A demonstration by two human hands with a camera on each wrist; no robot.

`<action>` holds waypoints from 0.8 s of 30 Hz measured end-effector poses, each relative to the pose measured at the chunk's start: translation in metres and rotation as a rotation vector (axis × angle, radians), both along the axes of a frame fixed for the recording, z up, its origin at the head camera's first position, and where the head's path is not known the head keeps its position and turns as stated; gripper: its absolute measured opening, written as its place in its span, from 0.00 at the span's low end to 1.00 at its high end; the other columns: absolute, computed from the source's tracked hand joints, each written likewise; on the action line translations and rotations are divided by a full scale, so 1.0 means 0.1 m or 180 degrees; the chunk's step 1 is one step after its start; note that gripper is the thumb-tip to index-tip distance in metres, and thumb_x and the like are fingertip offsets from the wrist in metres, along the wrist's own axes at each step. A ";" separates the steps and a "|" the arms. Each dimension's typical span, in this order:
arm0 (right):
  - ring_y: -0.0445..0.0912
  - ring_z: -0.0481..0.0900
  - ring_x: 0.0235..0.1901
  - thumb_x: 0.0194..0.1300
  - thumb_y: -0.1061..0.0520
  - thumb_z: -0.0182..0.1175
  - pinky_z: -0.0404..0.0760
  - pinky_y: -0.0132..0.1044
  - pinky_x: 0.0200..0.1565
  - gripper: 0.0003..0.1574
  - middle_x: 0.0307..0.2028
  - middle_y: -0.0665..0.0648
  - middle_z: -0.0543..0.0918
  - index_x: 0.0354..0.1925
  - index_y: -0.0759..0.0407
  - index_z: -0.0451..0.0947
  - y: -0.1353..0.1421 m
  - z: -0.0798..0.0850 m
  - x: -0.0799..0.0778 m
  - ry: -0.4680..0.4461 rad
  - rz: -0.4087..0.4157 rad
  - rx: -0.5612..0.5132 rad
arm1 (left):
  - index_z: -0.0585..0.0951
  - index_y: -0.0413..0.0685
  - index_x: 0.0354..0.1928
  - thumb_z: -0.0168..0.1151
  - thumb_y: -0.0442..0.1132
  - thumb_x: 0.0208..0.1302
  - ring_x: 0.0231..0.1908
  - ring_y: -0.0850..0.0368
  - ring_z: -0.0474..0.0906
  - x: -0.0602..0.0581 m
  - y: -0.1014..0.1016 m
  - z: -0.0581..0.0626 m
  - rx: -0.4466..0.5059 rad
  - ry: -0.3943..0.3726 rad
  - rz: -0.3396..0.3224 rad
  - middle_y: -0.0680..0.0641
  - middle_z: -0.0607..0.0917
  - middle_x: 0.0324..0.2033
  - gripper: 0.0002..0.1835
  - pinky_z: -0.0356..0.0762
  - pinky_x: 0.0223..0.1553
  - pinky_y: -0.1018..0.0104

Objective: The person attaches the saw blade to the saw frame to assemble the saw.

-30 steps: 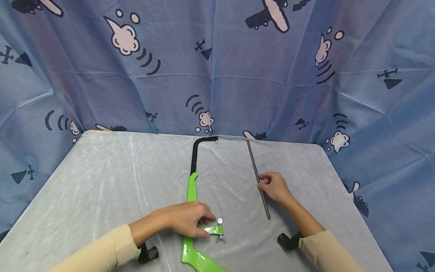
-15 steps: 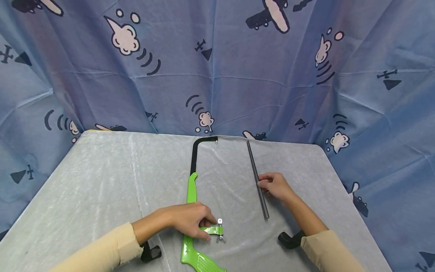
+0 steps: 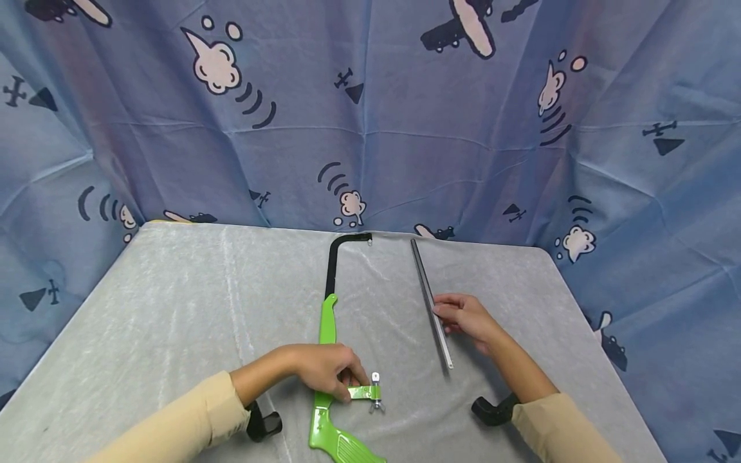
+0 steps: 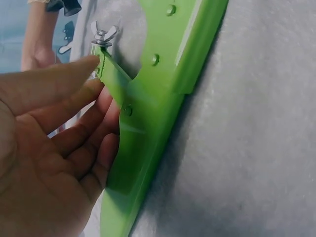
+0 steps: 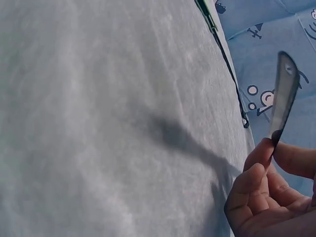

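Observation:
A hacksaw frame point(image 3: 327, 321) with a green handle and a black bent bow lies on the grey cloth in the head view, its handle toward me. My left hand point(image 3: 325, 368) reaches over the handle and pinches the short green bracket point(image 4: 114, 79), thumb on one side and fingers on the other. A silver wing nut point(image 4: 102, 35) sits at the bracket's end, just beyond the thumb tip. To the right, my right hand point(image 3: 467, 318) pinches a thin grey hacksaw blade point(image 3: 425, 283) near its middle. A hole shows at the blade's end point(image 5: 285, 89) in the right wrist view.
A grey cloth point(image 3: 191, 308) covers the table. Behind it hangs a blue patterned curtain point(image 3: 301, 83). Black wrist mounts show at the left sleeve point(image 3: 264, 424) and the right sleeve point(image 3: 494, 410).
The hacksaw blade has turned in my right hand, now showing its lighter flat side, and has shifted slightly left. My left hand has shifted only slightly on the bracket; the frame stays put.

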State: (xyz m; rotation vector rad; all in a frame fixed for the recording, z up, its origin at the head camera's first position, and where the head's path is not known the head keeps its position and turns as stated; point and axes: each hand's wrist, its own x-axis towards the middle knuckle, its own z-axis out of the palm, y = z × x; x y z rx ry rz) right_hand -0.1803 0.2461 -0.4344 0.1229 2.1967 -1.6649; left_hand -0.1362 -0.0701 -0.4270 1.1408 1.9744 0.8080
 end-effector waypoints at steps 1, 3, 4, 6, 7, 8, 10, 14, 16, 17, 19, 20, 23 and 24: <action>0.36 0.75 0.31 0.70 0.59 0.58 0.77 0.28 0.31 0.32 0.36 0.48 0.81 0.66 0.75 0.64 0.00 0.00 0.00 -0.0015 -0.0001 -0.0067 | 0.84 0.37 0.52 0.67 0.26 0.57 0.32 0.73 0.72 -0.01 0.00 0.00 0.0010 -0.0039 -0.0014 0.57 0.81 0.31 0.19 0.74 0.38 0.77; 0.36 0.75 0.31 0.71 0.60 0.57 0.77 0.28 0.31 0.32 0.36 0.47 0.81 0.66 0.76 0.64 0.00 -0.01 0.00 -0.0024 0.0004 -0.0171 | 0.84 0.37 0.52 0.65 0.25 0.58 0.32 0.73 0.72 -0.02 0.00 -0.01 0.0038 -0.0112 -0.0024 0.56 0.81 0.31 0.18 0.75 0.38 0.76; 0.36 0.75 0.31 0.71 0.60 0.57 0.77 0.28 0.31 0.32 0.36 0.47 0.81 0.65 0.76 0.64 -0.01 -0.01 0.01 -0.0025 0.0009 -0.0203 | 0.84 0.37 0.51 0.65 0.24 0.58 0.32 0.72 0.73 -0.02 0.00 -0.01 0.0055 -0.0138 -0.0027 0.56 0.81 0.31 0.18 0.75 0.38 0.76; 0.36 0.75 0.31 0.71 0.60 0.57 0.77 0.28 0.31 0.31 0.36 0.47 0.81 0.65 0.77 0.63 -0.01 -0.01 0.01 -0.0027 0.0017 -0.0253 | 0.84 0.38 0.51 0.64 0.23 0.58 0.32 0.72 0.73 -0.03 0.00 -0.02 0.0091 -0.0181 -0.0017 0.56 0.82 0.32 0.17 0.75 0.38 0.76; 0.36 0.75 0.31 0.70 0.60 0.57 0.77 0.28 0.31 0.32 0.35 0.47 0.81 0.65 0.77 0.63 -0.02 -0.01 0.01 -0.0032 0.0022 -0.0273 | 0.84 0.38 0.50 0.64 0.23 0.58 0.32 0.72 0.73 -0.03 0.00 -0.02 0.0108 -0.0199 -0.0005 0.56 0.81 0.32 0.17 0.75 0.38 0.76; 0.36 0.75 0.30 0.70 0.60 0.57 0.77 0.28 0.31 0.32 0.35 0.48 0.81 0.65 0.78 0.63 -0.02 -0.01 0.02 -0.0038 0.0029 -0.0290 | 0.84 0.38 0.49 0.64 0.23 0.58 0.32 0.72 0.73 -0.03 0.00 -0.03 0.0123 -0.0213 0.0009 0.56 0.81 0.32 0.17 0.75 0.38 0.75; 0.36 0.75 0.30 0.70 0.60 0.57 0.77 0.28 0.31 0.32 0.35 0.48 0.81 0.65 0.78 0.63 -0.03 -0.01 0.02 -0.0051 0.0035 -0.0311 | 0.85 0.38 0.48 0.64 0.23 0.58 0.32 0.72 0.73 -0.03 0.00 -0.04 0.0145 -0.0235 0.0038 0.56 0.81 0.31 0.16 0.76 0.38 0.75; 0.37 0.75 0.29 0.71 0.60 0.57 0.76 0.28 0.31 0.32 0.35 0.48 0.81 0.65 0.77 0.63 -0.06 -0.02 0.02 -0.0075 0.0046 -0.0332 | 0.85 0.39 0.46 0.65 0.22 0.57 0.31 0.72 0.73 -0.03 0.01 -0.05 0.0156 -0.0244 0.0080 0.56 0.81 0.30 0.15 0.76 0.37 0.75; 0.37 0.74 0.29 0.71 0.60 0.57 0.76 0.29 0.31 0.32 0.35 0.49 0.80 0.66 0.77 0.63 -0.08 -0.02 0.02 -0.0085 0.0058 -0.0334 | 0.85 0.40 0.45 0.65 0.22 0.56 0.31 0.71 0.74 -0.03 0.01 -0.06 0.0151 -0.0247 0.0103 0.56 0.80 0.30 0.14 0.76 0.37 0.75; 0.37 0.74 0.29 0.71 0.60 0.57 0.76 0.29 0.31 0.32 0.35 0.49 0.80 0.66 0.77 0.63 -0.09 -0.02 0.02 -0.0088 0.0064 -0.0338 | 0.85 0.40 0.44 0.66 0.22 0.56 0.31 0.71 0.73 -0.03 0.02 -0.07 0.0146 -0.0247 0.0113 0.56 0.80 0.30 0.14 0.76 0.37 0.75; 0.37 0.74 0.29 0.71 0.60 0.57 0.76 0.29 0.32 0.32 0.35 0.49 0.79 0.66 0.77 0.63 -0.11 -0.02 0.01 -0.0094 0.0074 -0.0340 | 0.84 0.40 0.43 0.66 0.21 0.56 0.31 0.71 0.73 -0.03 0.03 -0.07 0.0138 -0.0251 0.0131 0.57 0.80 0.30 0.14 0.76 0.38 0.75; 0.37 0.74 0.29 0.71 0.60 0.57 0.76 0.29 0.32 0.32 0.36 0.50 0.79 0.66 0.77 0.63 -0.12 -0.02 0.01 -0.0094 0.0076 -0.0344 | 0.84 0.41 0.43 0.65 0.21 0.56 0.31 0.71 0.73 -0.03 0.03 -0.07 0.0134 -0.0254 0.0138 0.57 0.80 0.30 0.14 0.76 0.38 0.75; 0.37 0.74 0.29 0.70 0.60 0.57 0.76 0.29 0.32 0.32 0.36 0.49 0.79 0.65 0.77 0.63 -0.15 -0.02 0.00 -0.0089 0.0063 -0.0366 | 0.84 0.41 0.42 0.65 0.20 0.55 0.30 0.71 0.73 -0.03 0.04 -0.07 0.0127 -0.0230 0.0133 0.57 0.79 0.30 0.14 0.75 0.37 0.75; 0.37 0.74 0.29 0.71 0.60 0.57 0.76 0.29 0.32 0.32 0.36 0.49 0.79 0.66 0.77 0.63 -0.16 -0.02 -0.01 -0.0086 0.0066 -0.0374 | 0.84 0.41 0.41 0.65 0.20 0.55 0.30 0.71 0.72 -0.02 0.04 -0.07 0.0122 -0.0217 0.0131 0.57 0.79 0.29 0.14 0.75 0.37 0.75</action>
